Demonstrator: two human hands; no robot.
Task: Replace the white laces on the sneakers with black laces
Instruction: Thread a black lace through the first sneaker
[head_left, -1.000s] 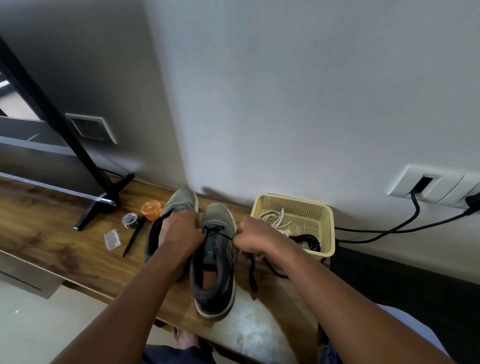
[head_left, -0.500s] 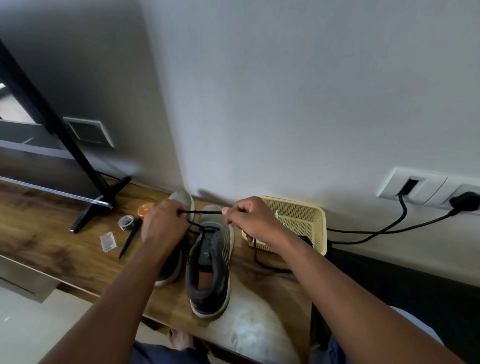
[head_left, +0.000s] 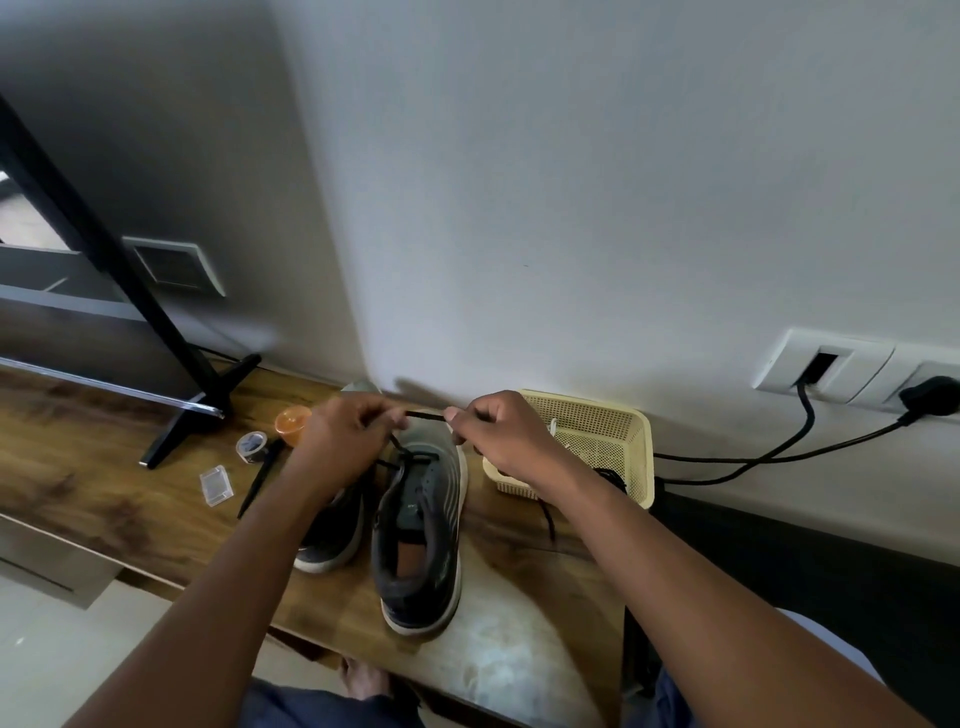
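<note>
Two grey sneakers stand side by side on the wooden table (head_left: 78, 467), toes toward the wall. The right sneaker (head_left: 423, 525) has a black lace (head_left: 423, 414) threaded through its front eyelets. My left hand (head_left: 345, 439) and my right hand (head_left: 498, 436) each pinch the lace above the toe, and a short stretch runs taut between them. The left sneaker (head_left: 332, 540) is mostly hidden under my left forearm. A loose end of black lace (head_left: 548, 519) hangs below my right wrist onto the table.
A cream mesh basket (head_left: 631, 457) sits right of the shoes with white lace and black cord inside. Left of the shoes lie an orange cup (head_left: 292, 423), a small tape roll (head_left: 252, 447), a black pen (head_left: 260, 480) and a clear plastic case (head_left: 215, 486). A black TV stand leg (head_left: 202, 410) is further left.
Both hands rose from the sneaker's tongue, drawing the black lace up; they then came closer together above the toe, shortening the taut stretch between them.
</note>
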